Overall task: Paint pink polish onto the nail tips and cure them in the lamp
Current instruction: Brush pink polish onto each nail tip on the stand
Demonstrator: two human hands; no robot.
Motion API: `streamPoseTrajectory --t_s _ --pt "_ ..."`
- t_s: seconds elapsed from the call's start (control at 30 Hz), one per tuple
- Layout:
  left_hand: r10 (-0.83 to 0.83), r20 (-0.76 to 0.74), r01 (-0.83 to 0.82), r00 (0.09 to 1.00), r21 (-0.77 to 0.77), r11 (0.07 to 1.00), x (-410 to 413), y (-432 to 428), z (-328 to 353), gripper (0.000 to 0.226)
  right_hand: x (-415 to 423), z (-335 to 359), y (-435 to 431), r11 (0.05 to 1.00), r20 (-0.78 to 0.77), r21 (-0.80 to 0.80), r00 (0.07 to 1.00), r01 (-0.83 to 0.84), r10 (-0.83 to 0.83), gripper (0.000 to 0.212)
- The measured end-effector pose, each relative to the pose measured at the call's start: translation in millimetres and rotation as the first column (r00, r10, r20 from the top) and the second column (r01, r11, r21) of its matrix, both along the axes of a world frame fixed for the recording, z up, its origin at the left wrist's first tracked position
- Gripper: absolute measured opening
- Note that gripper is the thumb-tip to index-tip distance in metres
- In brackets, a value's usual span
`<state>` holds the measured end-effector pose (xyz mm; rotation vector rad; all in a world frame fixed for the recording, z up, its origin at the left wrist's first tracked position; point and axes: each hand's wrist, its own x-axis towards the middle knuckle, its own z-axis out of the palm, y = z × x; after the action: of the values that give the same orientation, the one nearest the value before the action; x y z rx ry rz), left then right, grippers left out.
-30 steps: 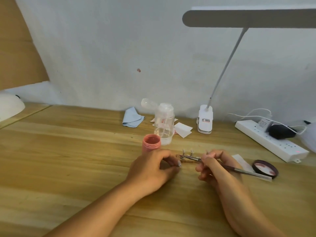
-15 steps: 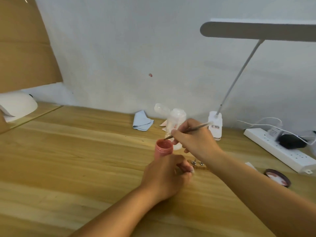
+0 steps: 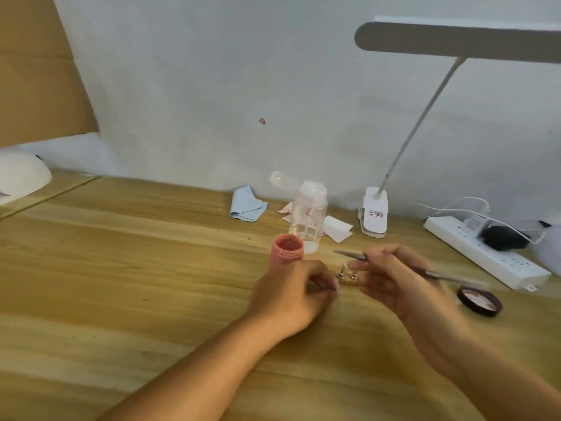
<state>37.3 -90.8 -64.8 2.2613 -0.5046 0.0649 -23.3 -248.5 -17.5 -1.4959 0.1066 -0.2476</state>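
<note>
since half a second ago the right hand (image 3: 394, 278) has drawn back from the mouth of the open pink plastic jar of polish (image 3: 287, 249). it now hangs, motion-blurred, to the jar's right above the wooden table (image 3: 121, 268). its thumb and fingers pinch a thin metal-handled brush (image 3: 440, 275) whose tip points left. a small wooden strip with metal nail-tip stands (image 3: 349, 276) lies between the two hands, below the brush tip. the left hand (image 3: 291, 296) rests on the table just in front of the jar, fingers curled towards the strip's left end; whether they pinch it cannot be told. a dark round lid (image 3: 479, 300) lies right of the right hand. a clear plastic bottle (image 3: 308, 217) stands just behind the jar. a white domed curing lamp (image 3: 18, 174) sits at the far left edge.
</note>
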Motion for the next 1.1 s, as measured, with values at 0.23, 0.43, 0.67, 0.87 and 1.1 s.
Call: streamPoseTrajectory --t_s 0.23,0.43,0.67,0.87,1.1 --pt "-0.016 0.022 0.016 1.0 -0.009 1.0 0.0 2.4 -1.6 0.013 -9.1 -29.8 -8.6 0.994 0.097 -0.103 0.994 0.049 -0.039 0.01" --pt "0.002 0.047 -0.002 0.999 0.016 1.0 1.4 2.9 -3.0 0.022 -10.6 -27.7 -5.5 0.983 0.114 -0.184 0.993 -0.002 0.023 0.012" --pt "-0.015 0.055 0.015 0.998 0.011 1.0 1.9 6.0 -2.4 0.019 -8.8 -28.3 -2.4 0.985 0.097 -0.168 0.995 0.032 -0.016 0.013" --pt "-0.051 0.044 0.052 0.998 -0.023 0.998 3.4 6.1 -3.8 0.015 -10.2 -27.5 -5.4 0.994 0.123 -0.067 0.989 0.085 -0.076 0.013" --pt "-0.058 0.058 0.059 0.997 -0.011 0.998 3.5 6.4 -3.9 0.018 -11.2 -26.9 -0.6 0.992 0.126 -0.124 0.992 0.032 -0.017 0.016"
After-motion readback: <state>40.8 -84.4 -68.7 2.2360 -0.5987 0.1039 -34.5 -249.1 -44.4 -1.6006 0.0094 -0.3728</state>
